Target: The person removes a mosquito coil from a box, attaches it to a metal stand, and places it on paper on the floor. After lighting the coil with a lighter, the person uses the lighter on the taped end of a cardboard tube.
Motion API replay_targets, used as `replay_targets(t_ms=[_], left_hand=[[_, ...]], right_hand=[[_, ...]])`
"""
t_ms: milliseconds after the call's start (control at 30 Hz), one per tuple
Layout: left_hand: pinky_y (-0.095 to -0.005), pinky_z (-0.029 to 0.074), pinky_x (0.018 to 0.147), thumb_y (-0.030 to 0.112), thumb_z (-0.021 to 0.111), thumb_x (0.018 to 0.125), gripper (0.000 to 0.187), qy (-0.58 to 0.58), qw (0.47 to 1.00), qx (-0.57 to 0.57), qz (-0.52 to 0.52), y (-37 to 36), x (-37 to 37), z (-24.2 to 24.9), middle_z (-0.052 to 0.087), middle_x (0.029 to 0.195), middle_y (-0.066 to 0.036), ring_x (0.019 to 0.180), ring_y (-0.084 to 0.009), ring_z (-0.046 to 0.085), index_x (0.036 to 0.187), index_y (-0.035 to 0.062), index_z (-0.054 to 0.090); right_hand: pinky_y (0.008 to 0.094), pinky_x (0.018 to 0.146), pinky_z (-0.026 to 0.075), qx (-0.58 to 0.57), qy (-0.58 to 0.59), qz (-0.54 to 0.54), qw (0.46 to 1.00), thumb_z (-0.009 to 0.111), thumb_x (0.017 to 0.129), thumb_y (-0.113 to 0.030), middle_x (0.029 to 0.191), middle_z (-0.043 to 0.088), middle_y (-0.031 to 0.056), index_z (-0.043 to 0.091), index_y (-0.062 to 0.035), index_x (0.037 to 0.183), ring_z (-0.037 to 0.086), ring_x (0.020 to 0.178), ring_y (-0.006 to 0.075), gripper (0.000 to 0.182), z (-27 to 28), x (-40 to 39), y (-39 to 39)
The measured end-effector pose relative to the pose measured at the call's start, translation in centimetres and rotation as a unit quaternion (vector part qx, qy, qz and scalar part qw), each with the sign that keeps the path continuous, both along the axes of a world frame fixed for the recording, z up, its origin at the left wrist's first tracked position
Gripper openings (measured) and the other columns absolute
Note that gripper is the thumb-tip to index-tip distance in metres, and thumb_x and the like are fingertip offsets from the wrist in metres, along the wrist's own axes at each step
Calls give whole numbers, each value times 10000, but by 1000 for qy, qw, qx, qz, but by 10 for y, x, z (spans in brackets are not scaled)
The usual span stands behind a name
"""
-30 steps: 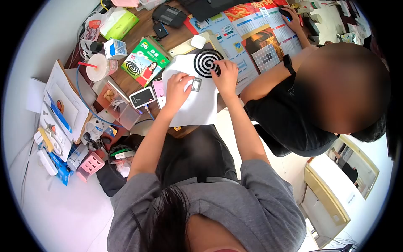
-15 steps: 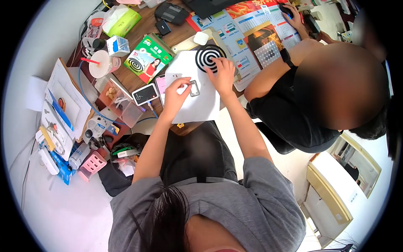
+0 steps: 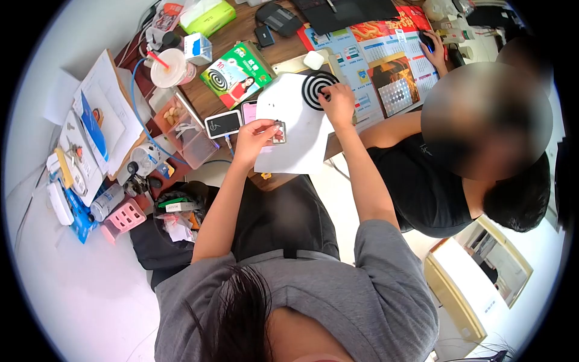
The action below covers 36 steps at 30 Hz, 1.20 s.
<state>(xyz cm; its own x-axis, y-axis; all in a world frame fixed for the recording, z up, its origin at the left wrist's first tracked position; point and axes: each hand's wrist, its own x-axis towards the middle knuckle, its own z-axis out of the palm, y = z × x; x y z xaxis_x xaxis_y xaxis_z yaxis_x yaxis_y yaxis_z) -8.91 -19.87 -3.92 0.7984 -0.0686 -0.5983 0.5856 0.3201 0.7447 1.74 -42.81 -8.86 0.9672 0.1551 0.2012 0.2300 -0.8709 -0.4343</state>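
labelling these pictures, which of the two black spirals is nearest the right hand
The loose coil at the far edge of the white paper, by the right hand; the other spiral is only printed on the green box.

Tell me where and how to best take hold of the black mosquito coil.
Pinch the black mosquito coil by its outer ring, probably from the left: it looks like a flat spiral whose thin turns could be fragile, and the right hand covers part of its right side while the left edge lies exposed.
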Motion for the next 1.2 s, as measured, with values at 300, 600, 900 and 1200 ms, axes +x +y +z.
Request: replay_targets(t_ms=[300, 600, 900, 1200], left_hand=[[-222, 491, 613, 45, 623, 841, 155, -97, 993, 54, -33, 14, -10, 91, 655, 812, -63, 703, -107, 613, 960, -50, 654], [-264, 492, 686, -26, 704, 701, 228, -307, 941, 139, 41, 15, -40, 209, 664, 860, -69, 764, -152, 629, 926, -1, 679], [-271, 484, 664, -9, 725, 693, 226, -366, 910, 195, 29, 24, -54, 232, 663, 858, -88, 752, -185, 635, 916, 3, 688], [-274, 482, 666, -6, 724, 698, 156, -371, 893, 253, 24, 24, -60, 241, 648, 851, -81, 755, -175, 624, 841, -21, 663]], right_hand=[[294, 771, 438, 274, 167, 90, 943, 744, 678, -73, 798, 636, 50, 677, -49, 779, 565, 827, 178, 123, 171, -27, 36], [338, 751, 383, 135, -74, 246, 957, 773, 532, -54, 821, 584, -9, 662, -112, 798, 532, 813, 196, 294, 311, -92, 74], [319, 727, 371, 136, -106, 277, 945, 777, 520, -36, 802, 589, -4, 665, -103, 792, 528, 784, 193, 302, 342, -103, 76], [318, 735, 379, 145, -96, 294, 940, 783, 522, -48, 812, 593, -8, 666, -105, 798, 534, 804, 196, 305, 345, -107, 78]])
